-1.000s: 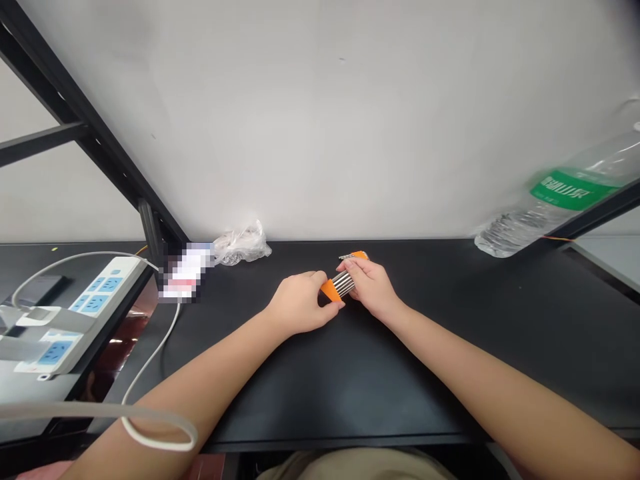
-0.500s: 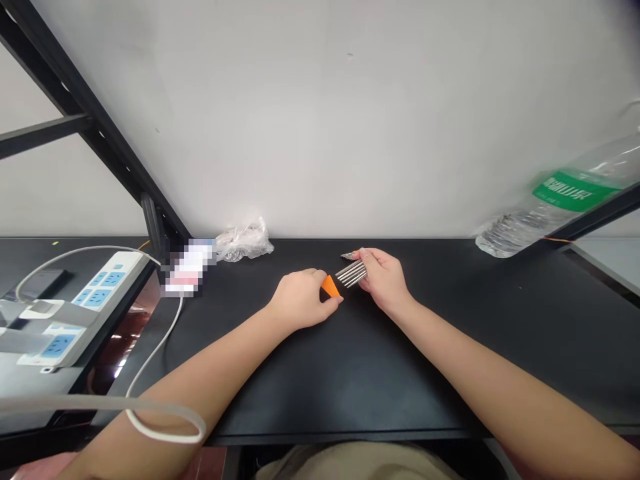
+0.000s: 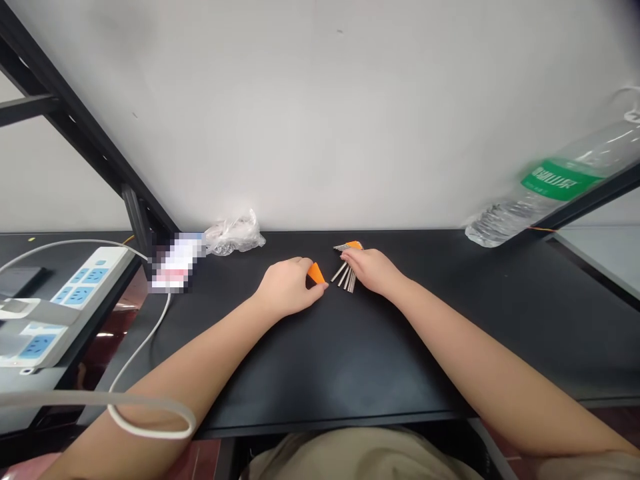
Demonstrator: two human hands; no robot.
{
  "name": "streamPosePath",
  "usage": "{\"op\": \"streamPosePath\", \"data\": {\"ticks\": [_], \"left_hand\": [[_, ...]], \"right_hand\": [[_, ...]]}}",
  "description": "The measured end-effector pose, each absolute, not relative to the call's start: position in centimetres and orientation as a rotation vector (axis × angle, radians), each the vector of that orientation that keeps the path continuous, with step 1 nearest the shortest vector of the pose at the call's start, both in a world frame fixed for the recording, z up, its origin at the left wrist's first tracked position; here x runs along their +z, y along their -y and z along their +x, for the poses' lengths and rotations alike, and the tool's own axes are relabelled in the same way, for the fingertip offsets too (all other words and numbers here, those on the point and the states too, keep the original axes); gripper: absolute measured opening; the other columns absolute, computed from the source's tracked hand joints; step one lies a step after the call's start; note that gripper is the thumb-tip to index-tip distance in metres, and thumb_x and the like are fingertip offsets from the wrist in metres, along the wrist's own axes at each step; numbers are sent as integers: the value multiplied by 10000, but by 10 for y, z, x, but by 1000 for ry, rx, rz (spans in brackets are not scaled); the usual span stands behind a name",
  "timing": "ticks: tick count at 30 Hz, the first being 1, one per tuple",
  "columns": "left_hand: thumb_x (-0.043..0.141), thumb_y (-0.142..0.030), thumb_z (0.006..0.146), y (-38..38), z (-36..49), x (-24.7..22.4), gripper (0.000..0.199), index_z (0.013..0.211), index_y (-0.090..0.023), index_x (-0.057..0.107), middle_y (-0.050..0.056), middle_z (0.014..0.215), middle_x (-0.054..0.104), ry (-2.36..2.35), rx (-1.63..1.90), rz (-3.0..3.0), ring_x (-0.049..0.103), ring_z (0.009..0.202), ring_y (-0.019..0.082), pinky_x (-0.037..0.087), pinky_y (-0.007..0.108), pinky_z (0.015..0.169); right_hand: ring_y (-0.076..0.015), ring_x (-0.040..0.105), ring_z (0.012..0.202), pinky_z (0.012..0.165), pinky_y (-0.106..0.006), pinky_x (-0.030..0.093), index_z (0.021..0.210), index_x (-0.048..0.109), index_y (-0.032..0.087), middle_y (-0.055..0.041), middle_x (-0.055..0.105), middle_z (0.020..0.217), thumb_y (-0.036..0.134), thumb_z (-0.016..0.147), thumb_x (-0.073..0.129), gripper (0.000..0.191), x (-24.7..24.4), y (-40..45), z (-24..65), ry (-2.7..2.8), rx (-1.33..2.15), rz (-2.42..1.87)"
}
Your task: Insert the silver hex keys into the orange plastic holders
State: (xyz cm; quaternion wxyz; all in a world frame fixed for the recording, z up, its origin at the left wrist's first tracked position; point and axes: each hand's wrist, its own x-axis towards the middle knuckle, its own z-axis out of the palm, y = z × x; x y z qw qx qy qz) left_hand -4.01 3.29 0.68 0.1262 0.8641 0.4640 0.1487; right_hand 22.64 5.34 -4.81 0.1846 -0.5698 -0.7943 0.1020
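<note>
1. Preferably, the orange piece, pinched in the left hand, is held firmly, just above or on the black table.
2. The metal rods, clasped by the right hand with tips fanned, should be gently squeezed parallel.
3. The other orange piece, at the right fingertips, should not be jarred.

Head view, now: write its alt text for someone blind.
Left hand pinching an orange piece, right hand touching splayed metal rods, over a black table. Crumpled clear plastic lies beyond; a green-labelled bottle is at right.
</note>
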Motion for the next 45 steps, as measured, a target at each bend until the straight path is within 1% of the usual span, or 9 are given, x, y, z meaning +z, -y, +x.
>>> {"op": "streamPosePath", "data": {"ticks": [6, 11, 18, 21, 24, 26, 31, 37, 45], "left_hand": [[645, -523, 896, -33, -39, 5, 304, 946, -224, 670, 46, 918, 708, -1352, 427, 2522, 672, 809, 236, 478, 330, 675], [645, -520, 900, -33, -39, 7, 321, 1008, -220, 684, 52, 946, 713, -1356, 417, 2533, 678, 825, 239, 489, 331, 684], [658, -514, 894, -33, -40, 8, 301, 957, -220, 671, 40, 939, 715, -1351, 434, 2527, 672, 804, 222, 479, 323, 668], [660, -507, 892, -34, -40, 7, 288, 941, -223, 661, 34, 928, 711, -1343, 442, 2519, 670, 803, 221, 477, 324, 673], [657, -504, 894, -35, -40, 6, 287, 951, -223, 663, 38, 948, 714, -1337, 426, 2508, 674, 817, 221, 479, 322, 677], [662, -506, 890, -35, -40, 6, 296, 976, -223, 668, 43, 962, 715, -1341, 411, 2504, 676, 830, 224, 483, 323, 689], [655, -501, 888, -37, -40, 5, 308, 1033, -230, 672, 40, 960, 707, -1341, 409, 2512, 674, 839, 229, 485, 327, 698], [664, -485, 886, -39, -40, 4, 282, 1005, -229, 665, 42, 974, 704, -1350, 395, 2509, 675, 853, 226, 484, 314, 688], [655, -452, 904, -41, -42, 1, 343, 1172, -238, 661, 50, 1069, 708, -1308, 399, 2523, 687, 928, 233, 511, 323, 763]], "right_hand": [[-196, 555, 598, 600, -320, 328, 971, 650, 254, -36, 665, 750, 418, 1085, 399, 321, -48, -52, 223, 2428, 89, -1633], [-194, 581, 640, 594, -315, 325, 1011, 641, 260, -34, 690, 800, 401, 1080, 414, 276, -43, -52, 225, 2450, 51, -1665], [-226, 664, 866, 713, -352, 480, 1100, 704, 255, -81, 708, 1094, 331, 1041, 467, 256, -33, -49, 242, 2327, 151, -1644], [-232, 680, 1021, 864, -388, 542, 1252, 692, 278, -74, 680, 1285, 229, 994, 488, 333, -21, -42, 255, 2285, 371, -1521], [-290, 550, 1352, 1105, -460, 475, 1401, 634, 323, -45, 580, 1503, 193, 914, 588, 506, -10, -33, 264, 2412, 565, -1354], [-313, 495, 1403, 1128, -489, 456, 1384, 650, 336, -36, 577, 1508, 200, 891, 618, 512, -5, -30, 265, 2480, 605, -1335], [-302, 581, 1211, 934, -433, 536, 1178, 710, 286, -81, 657, 1288, 215, 890, 598, 317, -6, -27, 252, 2504, 593, -1415], [-239, 621, 941, 716, -350, 509, 1119, 676, 266, -82, 644, 1167, 215, 893, 590, 247, -9, -16, 227, 2447, 568, -1497], [-204, 616, 829, 710, -339, 482, 984, 697, 256, -56, 669, 1037, 195, 922, 545, 175, -10, -24, 234, 2343, 562, -1556]]}}
